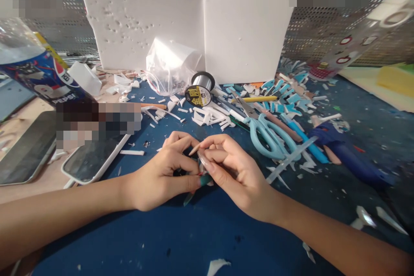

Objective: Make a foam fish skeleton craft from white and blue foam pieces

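Note:
Over the blue work surface my two hands meet at the middle of the head view. My left hand has its fingers curled and its thumb pressed inward; the thumb tip is green. My right hand closes in a pinch against the left fingertips, its long glossy nails showing. Between the fingertips is something small, with bits of red and a pale or greenish piece peeking out below. The fingers cover most of it, so its kind stays unclear. Light blue scissors lie just beyond my right hand.
A spool of clear line, a clear plastic bag and white scraps lie behind the hands. White foam boards stand farther back. Left are two phones and a Pepsi bottle; right is a dark blue glue gun.

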`<state>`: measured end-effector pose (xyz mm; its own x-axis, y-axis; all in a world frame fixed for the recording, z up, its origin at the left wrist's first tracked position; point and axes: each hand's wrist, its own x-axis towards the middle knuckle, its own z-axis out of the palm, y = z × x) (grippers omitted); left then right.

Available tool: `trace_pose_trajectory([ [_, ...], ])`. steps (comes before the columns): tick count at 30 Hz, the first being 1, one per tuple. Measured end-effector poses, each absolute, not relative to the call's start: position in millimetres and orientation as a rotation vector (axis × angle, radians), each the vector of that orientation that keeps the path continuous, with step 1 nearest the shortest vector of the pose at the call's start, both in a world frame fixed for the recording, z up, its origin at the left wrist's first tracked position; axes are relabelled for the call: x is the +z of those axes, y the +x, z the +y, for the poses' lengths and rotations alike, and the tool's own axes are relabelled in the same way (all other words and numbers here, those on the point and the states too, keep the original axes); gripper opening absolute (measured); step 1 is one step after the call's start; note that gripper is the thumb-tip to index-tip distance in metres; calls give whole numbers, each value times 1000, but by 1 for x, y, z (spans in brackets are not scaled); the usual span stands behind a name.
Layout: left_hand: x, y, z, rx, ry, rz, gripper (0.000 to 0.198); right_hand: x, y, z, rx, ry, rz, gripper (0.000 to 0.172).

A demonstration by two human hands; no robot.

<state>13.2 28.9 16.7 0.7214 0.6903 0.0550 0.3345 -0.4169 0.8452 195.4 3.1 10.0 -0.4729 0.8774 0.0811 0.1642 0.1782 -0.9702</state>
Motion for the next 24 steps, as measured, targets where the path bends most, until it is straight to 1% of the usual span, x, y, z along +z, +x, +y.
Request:
trace_pose_trajectory([
  [14,19,13,28,491,2032,804,31,9,196,3,1356,-947,-1780,16],
  [19,19,13,28,489,2036,801,37,9,196,3,1413,-919,-1751,17],
  [24,19,14,27,485,2038,803,38,9,195,4,1402,-940,-1758,16],
])
